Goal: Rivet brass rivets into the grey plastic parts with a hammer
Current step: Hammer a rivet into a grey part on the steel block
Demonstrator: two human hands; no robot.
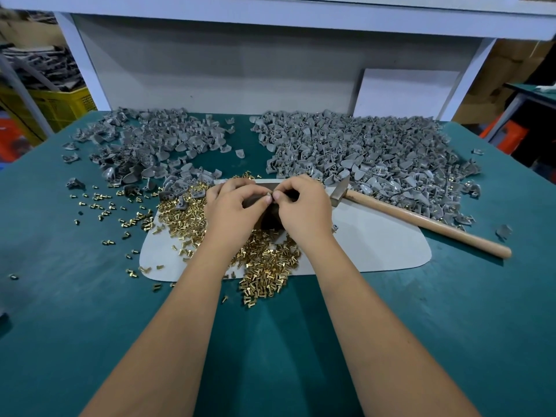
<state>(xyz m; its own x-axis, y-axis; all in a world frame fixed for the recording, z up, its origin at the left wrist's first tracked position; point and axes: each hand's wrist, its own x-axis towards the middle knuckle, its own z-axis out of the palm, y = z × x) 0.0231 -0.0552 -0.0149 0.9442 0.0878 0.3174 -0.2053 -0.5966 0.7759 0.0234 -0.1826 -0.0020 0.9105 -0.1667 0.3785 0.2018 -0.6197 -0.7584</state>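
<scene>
My left hand [233,203] and my right hand [304,206] meet over a dark block [269,219] on the white mat [376,245]. The left fingers curl round a grey plastic part that is mostly hidden. My right thumb and forefinger pinch a small brass rivet [270,193] at that part. Loose brass rivets [264,263] are heaped on the mat below my hands and scattered to the left. The hammer [421,219] with its wooden handle lies on the table to the right, its head near my right hand, untouched.
Two big heaps of grey plastic parts cover the back of the green table [90,311]: one at left [150,145], a larger one at right [376,158]. A white panel [406,91] leans against the back wall. A yellow crate [57,106] stands off the table's left.
</scene>
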